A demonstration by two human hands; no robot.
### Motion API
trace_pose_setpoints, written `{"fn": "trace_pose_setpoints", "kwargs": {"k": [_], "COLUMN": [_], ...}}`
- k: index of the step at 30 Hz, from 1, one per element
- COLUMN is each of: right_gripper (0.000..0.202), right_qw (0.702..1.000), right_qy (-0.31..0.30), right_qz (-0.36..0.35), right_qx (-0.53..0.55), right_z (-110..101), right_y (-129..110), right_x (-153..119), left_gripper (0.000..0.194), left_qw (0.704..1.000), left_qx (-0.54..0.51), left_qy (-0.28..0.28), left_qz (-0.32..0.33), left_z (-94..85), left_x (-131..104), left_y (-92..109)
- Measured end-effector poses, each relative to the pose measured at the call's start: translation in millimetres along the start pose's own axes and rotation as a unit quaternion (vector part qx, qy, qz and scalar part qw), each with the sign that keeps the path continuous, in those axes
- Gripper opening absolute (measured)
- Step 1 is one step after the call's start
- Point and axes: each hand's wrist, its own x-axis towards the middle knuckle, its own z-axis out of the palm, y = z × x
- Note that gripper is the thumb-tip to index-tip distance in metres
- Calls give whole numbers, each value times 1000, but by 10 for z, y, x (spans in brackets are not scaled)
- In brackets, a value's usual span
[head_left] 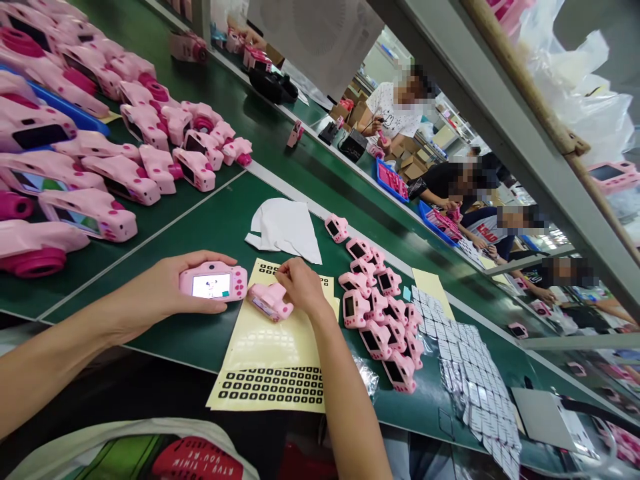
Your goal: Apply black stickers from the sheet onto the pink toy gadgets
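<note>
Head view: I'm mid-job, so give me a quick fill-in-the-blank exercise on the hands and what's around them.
1. The left hand holds a camera with its ____ lit.
2. Near the right hand is a second camera, its body coloured ____.
3. In the picture, the camera cluster lies to the ____ of the right forearm.
4. The sheet with black marks is ____.

Missing words: screen; pink; right; yellow.
</note>
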Motion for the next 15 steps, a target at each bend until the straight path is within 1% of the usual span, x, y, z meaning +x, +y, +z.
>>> {"fn": "trace_pose_setpoints", "kwargs": {"k": [4,9,15], "right_gripper": [6,5,4], "right_qw": [1000,999,998], "right_qy": [-6,9,15], "right_qz": [-1,35,61], "right_qx": [-13,2,-6], "right_z": [19,78,85], "right_y": [20,54,17], "right_x": [-18,-11,-9], "left_gripper": [82,79,76], "left_qw": [1000,1000,1000], "left_qx": [-2,-5,20], "left_qy": [9,-1,-13], "left_qz": [6,3,4], "left_z": [-6,-43,-55], "left_x": [-37,-67,-70], "left_y": [37,2,3]}}
